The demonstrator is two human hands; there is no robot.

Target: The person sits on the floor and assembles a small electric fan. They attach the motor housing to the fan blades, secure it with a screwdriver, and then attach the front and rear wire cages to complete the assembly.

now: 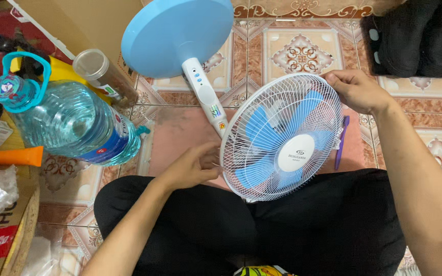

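— Where can a hand be passed?
— Bare floor (pixel 180 133) is left between bottle (pixel 72 125) and fan grille (pixel 282 135).
— And what is blocked?
— The left is crowded by bottle, jar (pixel 103 74) and box (pixel 72 20); the right is narrowed by 1 purple pen (pixel 341 143).

You are sitting at home: patterned floor tiles (pixel 302 51) beyond your fingers, a water jug (pixel 72 122) and boxes (pixel 6 225) to their left.

Bare forearms, black trousers (pixel 302 225)
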